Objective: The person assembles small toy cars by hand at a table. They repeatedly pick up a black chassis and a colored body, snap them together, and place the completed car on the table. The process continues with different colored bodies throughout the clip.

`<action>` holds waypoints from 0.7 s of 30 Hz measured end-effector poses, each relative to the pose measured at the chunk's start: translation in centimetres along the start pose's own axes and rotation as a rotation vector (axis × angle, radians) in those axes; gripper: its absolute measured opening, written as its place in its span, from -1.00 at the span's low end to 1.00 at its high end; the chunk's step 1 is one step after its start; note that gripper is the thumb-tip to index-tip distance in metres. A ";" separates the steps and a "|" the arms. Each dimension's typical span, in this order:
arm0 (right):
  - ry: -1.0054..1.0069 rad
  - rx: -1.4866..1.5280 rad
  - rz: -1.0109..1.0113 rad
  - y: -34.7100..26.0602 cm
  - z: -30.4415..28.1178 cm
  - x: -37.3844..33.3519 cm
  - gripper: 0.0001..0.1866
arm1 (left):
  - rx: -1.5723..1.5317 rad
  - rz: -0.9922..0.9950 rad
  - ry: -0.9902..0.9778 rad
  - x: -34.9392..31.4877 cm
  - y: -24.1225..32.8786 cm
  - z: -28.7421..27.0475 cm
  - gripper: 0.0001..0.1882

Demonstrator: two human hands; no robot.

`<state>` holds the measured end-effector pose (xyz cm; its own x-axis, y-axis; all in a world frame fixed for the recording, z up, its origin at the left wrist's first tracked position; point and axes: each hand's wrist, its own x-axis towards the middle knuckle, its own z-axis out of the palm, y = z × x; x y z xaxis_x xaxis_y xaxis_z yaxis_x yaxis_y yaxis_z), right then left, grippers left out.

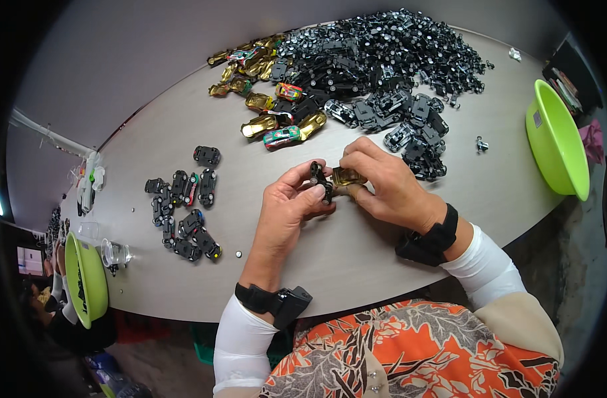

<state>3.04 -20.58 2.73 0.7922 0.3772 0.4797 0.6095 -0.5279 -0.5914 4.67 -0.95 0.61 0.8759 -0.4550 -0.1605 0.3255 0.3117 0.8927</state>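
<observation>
Near the middle of the table, my left hand (pixel 283 205) pinches a black toy car chassis (pixel 320 182) between thumb and fingers. Close beside it, my right hand (pixel 393 186) grips a gold toy car body (pixel 346 176), its fingers closed over the far side. The two parts are side by side; whether they touch is hard to tell. Beyond my hands lie more shiny car bodies (pixel 259 126), gold or with colourful prints. Black chassis (pixel 419 136) are heaped past my right hand. To the left of my left hand, several toy cars (pixel 178 188) rest mostly underside up.
A large heap of small wheel-and-axle pieces (pixel 409 56) covers the far side. Green basins stand at the right (pixel 555 142) and left (pixel 96 282). A clear plastic cup (pixel 116 253) sits near the left basin. Another person's arm (pixel 59 292) shows at far left.
</observation>
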 end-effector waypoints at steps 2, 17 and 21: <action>0.048 0.146 0.123 -0.4 0.1 -0.1 -0.72 | -0.009 0.018 -0.014 0.1 0.0 0.0 -0.56; 0.067 0.878 0.508 -0.1 -0.5 -0.4 -0.58 | -0.219 -0.052 -0.099 -0.2 0.5 0.3 -0.54; 0.027 0.783 0.429 -0.3 -0.5 -0.8 -0.54 | -0.250 -0.028 -0.087 -0.3 0.6 0.4 -0.52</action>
<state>2.22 -21.14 2.81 0.9620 0.2432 0.1242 0.1140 0.0556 -0.9919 4.45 -1.01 1.36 0.8350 -0.5329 -0.1373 0.4367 0.4898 0.7546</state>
